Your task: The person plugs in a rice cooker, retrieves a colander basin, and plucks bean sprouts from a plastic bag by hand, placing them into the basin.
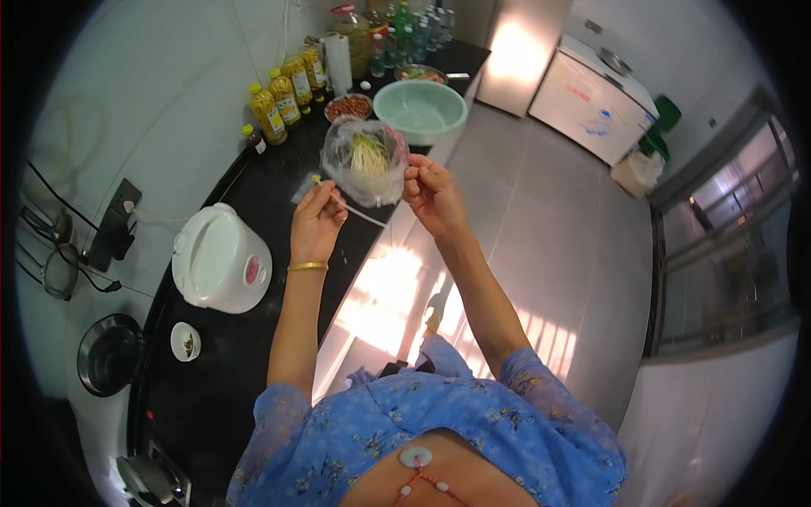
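Between the thumb and fingers of my left hand [319, 218] is a single pale bean sprout [358, 212] with a yellow-green head, its stem slanting down to the right. My right hand [434, 195] is raised at the right rim of a clear plastic bag [342, 168], its fingertips pinched together; whether they grip the bag's edge or some small piece I cannot tell. Inside the open bag lies a bunch of sprouts [369, 155] with white stems and green tips. Just behind the bag stands a light green plastic basin [421, 136].
A white rice cooker [253, 279] and a small white bowl [185, 342] stand on the black countertop [209, 393]. Along the wall are yellow-capped bottles [269, 114], a bowl of peanuts [348, 108], a paper roll [338, 63] and an egg [365, 85]. A chest freezer [586, 101] stands across the floor.
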### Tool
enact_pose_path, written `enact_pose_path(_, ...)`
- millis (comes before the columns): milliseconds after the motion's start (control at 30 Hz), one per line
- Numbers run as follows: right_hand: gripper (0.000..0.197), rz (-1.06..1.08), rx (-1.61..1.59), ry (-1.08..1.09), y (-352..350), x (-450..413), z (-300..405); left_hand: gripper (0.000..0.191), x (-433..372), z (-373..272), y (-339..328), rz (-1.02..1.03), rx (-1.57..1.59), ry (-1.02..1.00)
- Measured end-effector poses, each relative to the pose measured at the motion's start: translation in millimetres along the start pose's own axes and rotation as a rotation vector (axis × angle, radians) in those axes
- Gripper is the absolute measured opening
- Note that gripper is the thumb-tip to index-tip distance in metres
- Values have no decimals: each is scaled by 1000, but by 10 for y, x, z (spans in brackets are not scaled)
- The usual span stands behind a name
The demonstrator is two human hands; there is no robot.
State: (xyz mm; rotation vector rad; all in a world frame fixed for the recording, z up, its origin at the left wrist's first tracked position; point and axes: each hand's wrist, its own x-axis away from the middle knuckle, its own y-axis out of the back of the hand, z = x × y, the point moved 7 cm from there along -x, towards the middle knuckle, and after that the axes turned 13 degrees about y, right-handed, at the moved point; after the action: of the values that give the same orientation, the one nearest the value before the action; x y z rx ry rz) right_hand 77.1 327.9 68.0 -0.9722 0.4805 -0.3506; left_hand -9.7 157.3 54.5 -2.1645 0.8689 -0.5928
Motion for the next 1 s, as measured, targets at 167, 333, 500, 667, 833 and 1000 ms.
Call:
enact_pose_path(167,16,208,586,428,-509,-1052,228,13,-511,-189,137,-140,9,-130)
enact_pose_path(333,21,584,1605,888,694,-1914,-701,13,-1104,-222,-73,-299,-112,-204)
enact_pose_path(500,25,703,1527,241,1433,-2095,-1055,14,-1542,-281,248,-486,-324,-212)
enact_pose_path(667,13,-24,135,-605,1671,-2316,-1006,13,-2145,-244,479,-502,-317,-149)
enact_pose_path(833,5,-115,4,-545,1723,-2543,-868,13,-2752,-331,431,-447,-302,-71)
enact_pose_path(1000,16,-96,-64,-581,1677,-2770,-782,14,-3269,-369,345,-403,-387,-1)
